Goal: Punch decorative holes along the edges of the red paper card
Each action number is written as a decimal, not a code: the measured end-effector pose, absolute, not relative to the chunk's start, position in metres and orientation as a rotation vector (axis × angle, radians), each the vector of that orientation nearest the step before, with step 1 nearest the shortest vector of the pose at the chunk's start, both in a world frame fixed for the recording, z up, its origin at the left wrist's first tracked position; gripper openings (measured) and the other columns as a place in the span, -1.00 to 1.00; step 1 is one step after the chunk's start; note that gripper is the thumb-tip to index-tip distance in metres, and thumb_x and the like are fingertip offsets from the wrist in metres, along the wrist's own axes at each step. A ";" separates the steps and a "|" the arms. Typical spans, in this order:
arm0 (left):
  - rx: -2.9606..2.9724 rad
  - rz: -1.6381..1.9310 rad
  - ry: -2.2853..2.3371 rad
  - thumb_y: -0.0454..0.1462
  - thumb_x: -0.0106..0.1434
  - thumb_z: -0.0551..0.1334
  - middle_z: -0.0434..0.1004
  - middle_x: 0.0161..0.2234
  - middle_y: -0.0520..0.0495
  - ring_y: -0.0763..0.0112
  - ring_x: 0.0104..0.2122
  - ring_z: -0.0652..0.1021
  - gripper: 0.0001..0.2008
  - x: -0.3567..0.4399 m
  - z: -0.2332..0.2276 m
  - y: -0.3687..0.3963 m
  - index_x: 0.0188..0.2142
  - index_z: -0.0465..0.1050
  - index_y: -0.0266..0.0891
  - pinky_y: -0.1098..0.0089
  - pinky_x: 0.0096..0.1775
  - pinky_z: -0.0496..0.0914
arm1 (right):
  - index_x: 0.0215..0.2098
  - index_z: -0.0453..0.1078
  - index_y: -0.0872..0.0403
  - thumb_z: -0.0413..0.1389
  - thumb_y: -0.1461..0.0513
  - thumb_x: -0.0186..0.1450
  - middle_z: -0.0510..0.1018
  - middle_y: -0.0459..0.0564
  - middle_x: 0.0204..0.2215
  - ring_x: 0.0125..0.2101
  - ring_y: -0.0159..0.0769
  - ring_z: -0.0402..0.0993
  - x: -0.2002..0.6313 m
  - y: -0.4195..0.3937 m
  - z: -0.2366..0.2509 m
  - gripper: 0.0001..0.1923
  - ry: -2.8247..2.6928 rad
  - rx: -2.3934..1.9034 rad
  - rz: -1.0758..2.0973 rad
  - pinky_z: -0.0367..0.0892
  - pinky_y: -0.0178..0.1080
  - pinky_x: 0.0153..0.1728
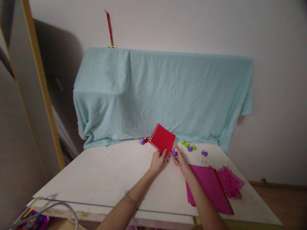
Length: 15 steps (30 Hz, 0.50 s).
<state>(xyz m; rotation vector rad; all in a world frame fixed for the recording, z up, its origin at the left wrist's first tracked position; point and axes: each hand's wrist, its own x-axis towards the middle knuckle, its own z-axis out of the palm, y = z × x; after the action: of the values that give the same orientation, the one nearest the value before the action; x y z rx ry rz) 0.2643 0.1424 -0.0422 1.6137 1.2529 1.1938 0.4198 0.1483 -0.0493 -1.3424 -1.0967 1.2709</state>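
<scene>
My left hand (157, 161) pinches a square of red paper (163, 138) by its lower corner, thumb on top. Small holes run along the paper's left and lower edges. In my right hand (181, 161) is a small purple craft punch (174, 152) with a white knob, beside the paper's lower right corner. Whether the punch touches the paper, I cannot tell. Tiny red bits (167, 161) lie on the table just below. Left of the paper sit another purple punch (142, 141) and a red punch (145, 139).
Several green and purple punches (186, 144) stand at the back right, with one purple punch (204, 152) apart. A magenta paper stack (206, 183) lies under my right forearm, beside hole-punched pink paper (227, 182). A light blue towel (163, 92) hangs behind the white table (107, 172).
</scene>
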 end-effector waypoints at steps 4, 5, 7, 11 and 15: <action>1.615 1.205 1.244 0.10 0.30 0.01 0.34 -0.64 0.00 0.48 -0.59 0.33 -0.44 0.265 -0.042 0.143 -0.57 0.33 -0.30 0.46 -0.48 0.11 | -0.86 -0.02 0.02 -0.14 -0.32 0.23 0.00 -0.15 -0.90 -0.84 -0.53 -0.10 0.419 0.147 -0.049 -0.23 -1.092 -1.332 1.265 -0.22 -0.34 -0.75; 1.618 1.208 1.244 0.10 0.30 0.01 0.34 -0.64 0.00 0.49 -0.59 0.33 -0.44 0.265 -0.042 0.143 -0.57 0.33 -0.30 0.46 -0.48 0.11 | -0.86 -0.02 0.02 -0.14 -0.31 0.24 0.00 -0.15 -0.90 -0.84 -0.53 -0.10 0.419 0.146 -0.048 -0.23 -1.092 -1.335 1.267 -0.23 -0.34 -0.74; 1.623 1.210 1.247 0.10 0.30 0.01 0.35 -0.64 -0.01 0.48 -0.58 0.34 -0.44 0.264 -0.042 0.143 -0.58 0.33 -0.30 0.46 -0.48 0.11 | -0.86 -0.02 0.02 -0.14 -0.31 0.24 0.00 -0.15 -0.90 -0.84 -0.52 -0.09 0.419 0.145 -0.047 -0.23 -1.094 -1.337 1.273 -0.22 -0.34 -0.74; 1.628 1.201 1.234 0.10 0.30 0.00 0.35 -0.64 -0.01 0.48 -0.58 0.34 -0.43 0.264 -0.043 0.143 -0.58 0.33 -0.31 0.47 -0.48 0.12 | -0.84 0.00 0.02 -0.12 -0.30 0.23 0.01 -0.15 -0.89 -0.84 -0.52 -0.09 0.418 0.145 -0.045 -0.25 -1.099 -1.323 1.265 -0.21 -0.34 -0.75; 1.631 1.228 1.211 0.09 0.30 0.02 0.37 -0.61 0.00 0.49 -0.57 0.34 -0.45 0.266 -0.048 0.145 -0.51 0.38 -0.32 0.47 -0.48 0.11 | -0.82 -0.04 0.01 -0.12 -0.32 0.21 0.00 -0.15 -0.91 -0.85 -0.52 -0.09 0.415 0.145 -0.040 -0.26 -1.120 -1.360 1.257 -0.20 -0.35 -0.77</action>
<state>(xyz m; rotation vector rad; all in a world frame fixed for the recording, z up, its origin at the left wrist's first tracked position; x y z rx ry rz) 0.2662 0.1449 -0.0485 1.6312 1.2106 1.2275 0.4154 0.1448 -0.0404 -1.3596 -1.1201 1.2574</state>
